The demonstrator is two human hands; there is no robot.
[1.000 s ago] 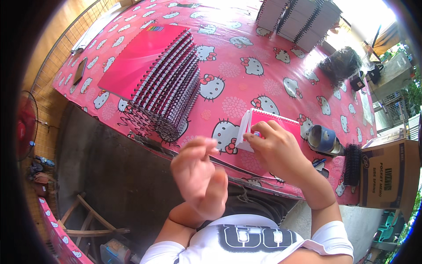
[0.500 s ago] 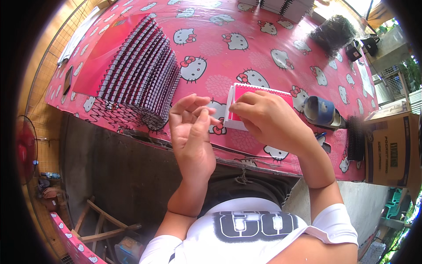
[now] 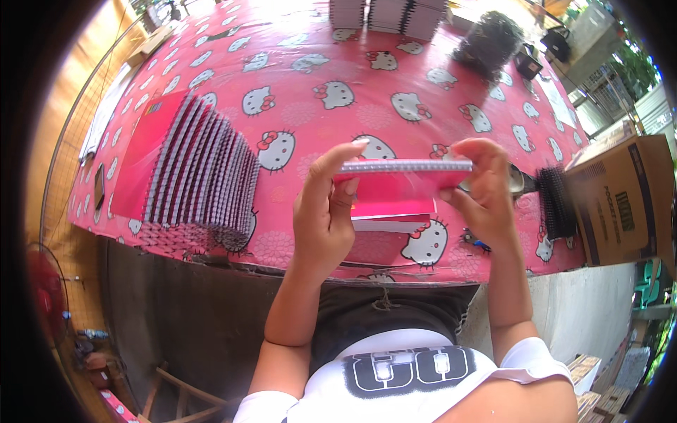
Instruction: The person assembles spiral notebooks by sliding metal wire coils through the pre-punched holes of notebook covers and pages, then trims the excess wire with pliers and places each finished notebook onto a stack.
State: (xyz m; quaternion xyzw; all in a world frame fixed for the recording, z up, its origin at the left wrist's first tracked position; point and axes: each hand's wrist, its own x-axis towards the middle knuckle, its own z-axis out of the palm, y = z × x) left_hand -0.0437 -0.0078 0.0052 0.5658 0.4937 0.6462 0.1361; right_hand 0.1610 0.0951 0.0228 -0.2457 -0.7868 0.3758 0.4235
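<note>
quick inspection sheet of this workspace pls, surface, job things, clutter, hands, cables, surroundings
surface: table under a pink cloth printed with white cartoon cats
job's things: pink spiral notebook held up by both hands, wire spine on top; fanned row of pink notebooks to the left on the table
clutter: more notebook stacks at the far edge; heap of dark wire coils far right; black coils by the right edge
hands: left hand grips the notebook's left end, right hand its right end
cables: nothing seen
surroundings: cardboard box to the right; red fan low on the left; wooden chair frame under the table
</note>
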